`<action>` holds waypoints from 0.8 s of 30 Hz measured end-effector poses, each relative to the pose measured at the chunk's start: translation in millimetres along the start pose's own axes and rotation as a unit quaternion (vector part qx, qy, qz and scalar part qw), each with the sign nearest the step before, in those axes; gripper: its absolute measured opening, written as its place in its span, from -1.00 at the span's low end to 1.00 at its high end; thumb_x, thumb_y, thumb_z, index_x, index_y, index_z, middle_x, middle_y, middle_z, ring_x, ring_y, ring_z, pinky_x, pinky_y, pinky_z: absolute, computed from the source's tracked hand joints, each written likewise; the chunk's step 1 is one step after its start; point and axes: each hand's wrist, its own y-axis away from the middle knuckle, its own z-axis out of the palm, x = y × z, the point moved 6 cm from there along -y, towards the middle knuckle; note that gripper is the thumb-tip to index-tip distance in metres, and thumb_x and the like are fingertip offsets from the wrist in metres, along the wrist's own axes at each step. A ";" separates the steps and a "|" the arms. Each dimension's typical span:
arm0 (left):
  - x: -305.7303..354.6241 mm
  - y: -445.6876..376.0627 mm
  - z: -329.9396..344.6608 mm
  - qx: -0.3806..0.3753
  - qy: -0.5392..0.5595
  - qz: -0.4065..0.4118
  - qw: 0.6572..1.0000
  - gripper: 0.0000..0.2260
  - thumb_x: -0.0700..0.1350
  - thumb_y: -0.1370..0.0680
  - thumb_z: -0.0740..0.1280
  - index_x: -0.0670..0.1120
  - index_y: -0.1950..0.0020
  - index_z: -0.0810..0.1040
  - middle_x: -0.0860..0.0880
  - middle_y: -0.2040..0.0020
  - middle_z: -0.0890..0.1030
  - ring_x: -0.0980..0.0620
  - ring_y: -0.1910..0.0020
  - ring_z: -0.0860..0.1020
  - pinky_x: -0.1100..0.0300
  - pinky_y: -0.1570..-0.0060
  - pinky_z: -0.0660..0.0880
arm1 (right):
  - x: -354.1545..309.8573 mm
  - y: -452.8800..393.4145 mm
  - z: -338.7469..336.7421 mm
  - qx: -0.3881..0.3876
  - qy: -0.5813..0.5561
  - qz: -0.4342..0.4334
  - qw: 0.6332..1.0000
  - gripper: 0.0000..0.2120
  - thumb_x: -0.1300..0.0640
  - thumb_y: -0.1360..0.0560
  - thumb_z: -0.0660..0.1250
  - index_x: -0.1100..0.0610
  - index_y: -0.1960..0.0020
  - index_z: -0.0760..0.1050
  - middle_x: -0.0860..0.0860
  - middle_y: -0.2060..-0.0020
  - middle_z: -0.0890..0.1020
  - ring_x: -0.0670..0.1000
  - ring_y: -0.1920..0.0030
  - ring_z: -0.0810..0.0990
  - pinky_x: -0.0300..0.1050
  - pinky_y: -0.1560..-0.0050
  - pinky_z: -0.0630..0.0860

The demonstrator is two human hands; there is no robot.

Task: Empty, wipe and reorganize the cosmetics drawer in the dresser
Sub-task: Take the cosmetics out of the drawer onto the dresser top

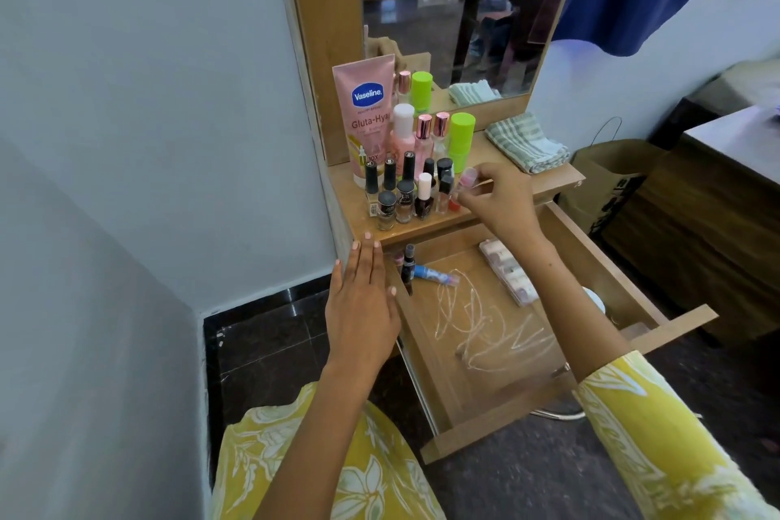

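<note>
The wooden drawer (485, 426) is pulled out below the dresser top (544, 177). White smears streak its floor. A blue tube (434, 275), a dark bottle (408, 266) and a clear box of small items (508, 272) still lie inside. On the dresser top stand a pink Vaseline tube (366, 114), several nail polish bottles (405, 194), pink bottles and a green-capped bottle (461, 135). My right hand (496, 194) holds a small pink clear-capped bottle (467, 177) beside the polishes. My left hand (363, 300) is flat, fingers apart, at the drawer's left edge.
A folded striped cloth (527, 144) lies on the right of the dresser top, under the mirror (456, 13). A brown paper bag (608, 177) stands on the floor to the right, next to a dark wooden cabinet (717, 224). A grey wall lies to the left.
</note>
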 end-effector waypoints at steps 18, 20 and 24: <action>-0.9 0.9 1.0 0.004 0.006 -0.001 1.000 -0.47 -0.02 -0.65 0.02 -0.12 -0.54 -0.13 -0.05 -0.56 -0.14 0.02 -0.53 -0.15 0.12 -0.39 -0.30 | 11.0 8.2 13.7 -0.043 0.009 0.006 0.999 -0.85 0.38 -0.36 0.42 0.31 0.07 0.59 0.17 0.16 0.67 0.08 0.14 0.64 -0.25 0.11 0.50; -0.9 0.8 1.4 0.001 0.006 -0.001 1.000 -0.47 -0.03 -0.65 0.03 -0.12 -0.54 -0.13 -0.05 -0.56 -0.14 0.02 -0.53 -0.15 0.11 -0.40 -0.29 | 12.4 11.5 14.2 -0.044 0.005 0.007 0.999 -0.80 0.37 -0.36 0.44 0.31 0.02 0.59 0.16 0.12 0.66 0.05 0.12 0.63 -0.12 0.02 0.57; -0.7 0.8 1.8 0.001 -0.002 0.000 1.000 -0.46 -0.03 -0.64 0.03 -0.13 -0.54 -0.13 -0.05 -0.56 -0.15 0.02 -0.53 -0.15 0.11 -0.40 -0.28 | 12.3 17.2 14.3 -0.041 -0.010 -0.001 0.999 -0.77 0.32 -0.38 0.45 0.29 -0.03 0.59 0.14 0.09 0.67 0.07 0.07 0.64 -0.03 -0.02 0.59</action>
